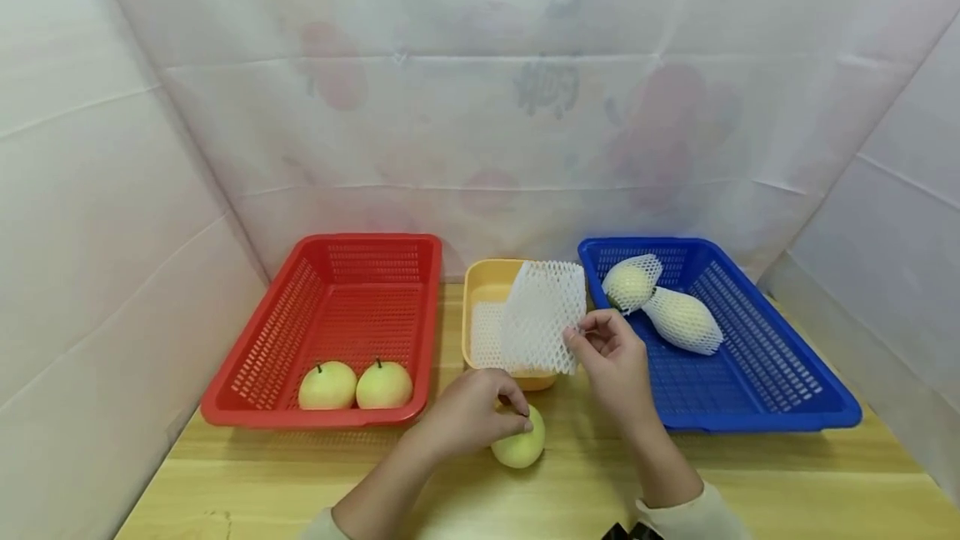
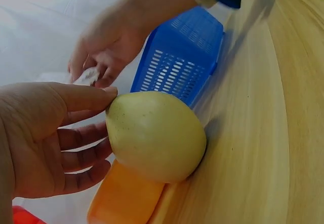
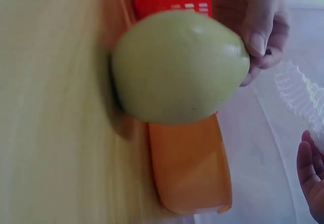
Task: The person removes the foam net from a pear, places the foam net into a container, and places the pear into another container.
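Note:
A pale yellow-green pear (image 1: 519, 450) rests on the wooden table in front of the yellow basket. My left hand (image 1: 474, 413) is over it, thumb and index finger pinching its top end; the left wrist view shows the other fingers (image 2: 83, 155) beside the pear (image 2: 157, 138). Up and to the right, my right hand (image 1: 613, 361) pinches the lower right edge of a white foam fruit net (image 1: 542, 319). This net hangs flat and unfilled over the yellow basket (image 1: 474, 290). More white netting (image 1: 487, 336) lies inside that basket.
On the left, a red basket (image 1: 321, 419) holds two bare pears (image 1: 356, 386) at its near end. The blue basket (image 1: 750, 422) at the right contains two pears in foam nets (image 1: 656, 307). A pale curtain (image 1: 480, 132) surrounds the table.

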{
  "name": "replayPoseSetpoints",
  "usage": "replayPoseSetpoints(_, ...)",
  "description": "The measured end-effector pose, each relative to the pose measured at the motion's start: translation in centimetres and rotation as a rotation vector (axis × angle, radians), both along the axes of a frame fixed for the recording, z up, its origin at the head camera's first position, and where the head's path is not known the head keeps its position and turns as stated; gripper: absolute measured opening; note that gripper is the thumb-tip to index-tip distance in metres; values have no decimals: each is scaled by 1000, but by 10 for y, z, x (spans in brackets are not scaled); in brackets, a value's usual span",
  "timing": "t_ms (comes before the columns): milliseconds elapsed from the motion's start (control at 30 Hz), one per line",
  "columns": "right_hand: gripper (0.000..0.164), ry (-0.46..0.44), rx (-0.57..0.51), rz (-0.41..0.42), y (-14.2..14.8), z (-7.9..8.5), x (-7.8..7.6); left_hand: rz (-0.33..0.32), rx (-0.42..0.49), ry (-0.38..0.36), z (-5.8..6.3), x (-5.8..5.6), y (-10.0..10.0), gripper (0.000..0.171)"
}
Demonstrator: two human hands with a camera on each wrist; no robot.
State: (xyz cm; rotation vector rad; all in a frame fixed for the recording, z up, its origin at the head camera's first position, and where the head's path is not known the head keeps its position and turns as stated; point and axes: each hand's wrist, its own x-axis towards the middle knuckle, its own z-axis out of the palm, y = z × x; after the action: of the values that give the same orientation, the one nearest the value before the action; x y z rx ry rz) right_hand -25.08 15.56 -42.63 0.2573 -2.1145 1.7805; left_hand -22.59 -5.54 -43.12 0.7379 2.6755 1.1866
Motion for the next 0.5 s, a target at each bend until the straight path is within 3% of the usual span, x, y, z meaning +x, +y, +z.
replayPoseSetpoints(267,21,-50,20,-18,-16,-12,-42,-3,-95,79,0,0,4,9)
replayPoseSetpoints(500,18,-106,226,1,-34,-19,-66,6,-130,129,-1,4,7,9)
